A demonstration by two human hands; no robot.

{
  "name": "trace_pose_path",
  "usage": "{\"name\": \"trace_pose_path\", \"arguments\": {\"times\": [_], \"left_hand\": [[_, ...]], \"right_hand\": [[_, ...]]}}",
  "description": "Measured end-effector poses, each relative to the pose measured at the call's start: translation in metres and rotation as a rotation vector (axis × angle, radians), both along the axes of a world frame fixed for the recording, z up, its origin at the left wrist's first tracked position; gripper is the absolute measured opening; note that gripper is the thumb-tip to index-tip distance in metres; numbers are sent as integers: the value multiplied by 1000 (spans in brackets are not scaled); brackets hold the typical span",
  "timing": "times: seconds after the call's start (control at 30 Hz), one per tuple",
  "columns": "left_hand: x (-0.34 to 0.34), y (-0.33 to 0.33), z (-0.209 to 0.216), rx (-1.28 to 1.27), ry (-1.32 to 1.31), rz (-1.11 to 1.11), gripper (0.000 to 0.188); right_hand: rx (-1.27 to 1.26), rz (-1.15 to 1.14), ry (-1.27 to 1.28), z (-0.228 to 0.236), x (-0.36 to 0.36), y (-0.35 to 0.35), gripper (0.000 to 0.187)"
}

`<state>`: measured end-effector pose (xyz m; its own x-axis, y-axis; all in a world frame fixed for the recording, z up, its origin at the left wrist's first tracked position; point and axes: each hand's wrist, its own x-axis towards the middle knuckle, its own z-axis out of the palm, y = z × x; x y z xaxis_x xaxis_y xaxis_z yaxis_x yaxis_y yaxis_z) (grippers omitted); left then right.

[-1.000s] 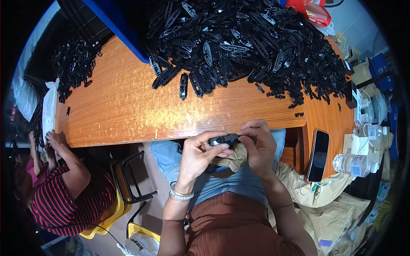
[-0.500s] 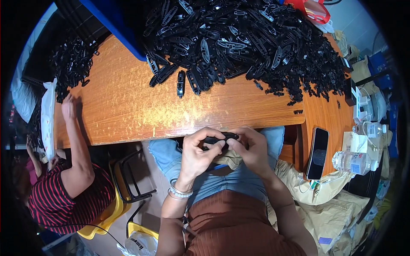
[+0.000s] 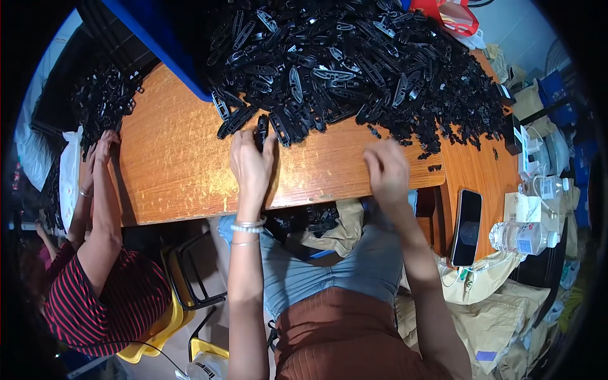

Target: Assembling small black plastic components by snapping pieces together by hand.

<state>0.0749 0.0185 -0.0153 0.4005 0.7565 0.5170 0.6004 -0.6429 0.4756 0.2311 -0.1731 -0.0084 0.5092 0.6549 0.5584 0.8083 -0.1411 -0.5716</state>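
At the near edge of the big pile of black plastic parts point(image 3: 329, 69), my left hand point(image 3: 250, 161) has its thumb and fingers closed about the near end of a long black plastic part point(image 3: 262, 126). That part lies on the wooden table point(image 3: 183, 158). My right hand point(image 3: 387, 170) is over the table's front edge, short of a heap of small black clips point(image 3: 465, 114). Its fingers look curled but are smeared by motion, and whether they hold anything does not show. Below the table edge, an opened brown paper bag point(image 3: 345, 231) with black parts inside sits at my lap.
A blue bin point(image 3: 158, 44) leans in at the far left. On the right are a phone point(image 3: 467, 228), a clear bottle point(image 3: 522, 239) and paper bags point(image 3: 500, 323). A co-worker in a striped shirt point(image 3: 107, 297) reaches into another black pile point(image 3: 104, 101).
Both hands have parted from the dark part they held together at my lap. The left went forward to the lone long part, the right forward and right. The co-worker's second hand now shows.
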Motion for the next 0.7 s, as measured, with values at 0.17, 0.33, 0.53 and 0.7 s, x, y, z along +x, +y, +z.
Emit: {"name": "trace_pose_path", "arguments": {"times": [0.17,0.33,0.53,0.7], "left_hand": [[-1,2,-1,-112,-7,-8,24],[-21,-40,11,-788,-579,-261,15],[-31,-85,25,-1026,-621,-461,25],[-30,-101,33,-1111,-579,-528,25]], "right_hand": [[-245,-167,-250,-4,39,33,12],[-119,21,193,4,15,21,9],[161,323,1212,19,-23,-1,16],[282,420,860,26,-40,-6,13]]}}
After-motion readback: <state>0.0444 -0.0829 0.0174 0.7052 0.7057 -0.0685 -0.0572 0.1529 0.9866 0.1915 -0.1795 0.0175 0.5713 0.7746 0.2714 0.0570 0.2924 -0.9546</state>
